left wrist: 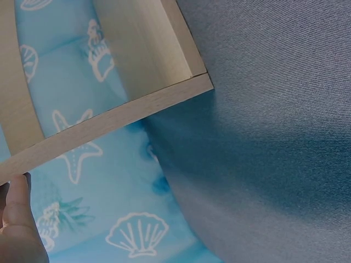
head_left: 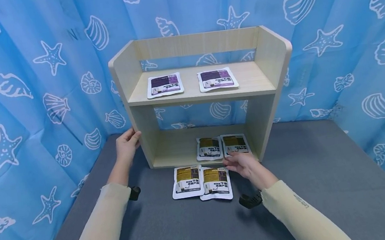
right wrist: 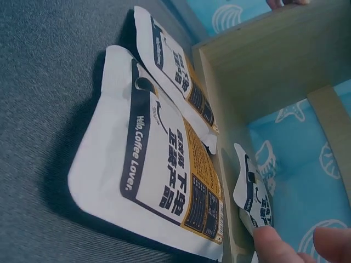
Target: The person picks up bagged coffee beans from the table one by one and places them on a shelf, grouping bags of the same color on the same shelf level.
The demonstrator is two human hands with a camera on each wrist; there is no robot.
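Note:
My left hand (head_left: 128, 146) touches the left side panel (left wrist: 115, 118) of a small wooden shelf unit, fingertips right at the panel's front edge. At the right end of the lower shelf, my right hand (head_left: 244, 165) has its fingertips at the front edge of a gold-labelled coffee pouch (head_left: 236, 143), partly covering it. A second gold-labelled pouch (head_left: 209, 148) lies to its left. In the right wrist view the thumb and fingers (right wrist: 271, 246) are spread apart. Two more gold-labelled pouches, a left one (head_left: 187, 181) and a right one (right wrist: 153, 159), lie on the table before the shelf.
Two purple-labelled pouches, a left one (head_left: 164, 85) and a right one (head_left: 217, 79), lie on the upper shelf (head_left: 190, 90). Blue curtain (head_left: 60, 132) with white shell prints hangs behind and beside the grey table (head_left: 316, 185).

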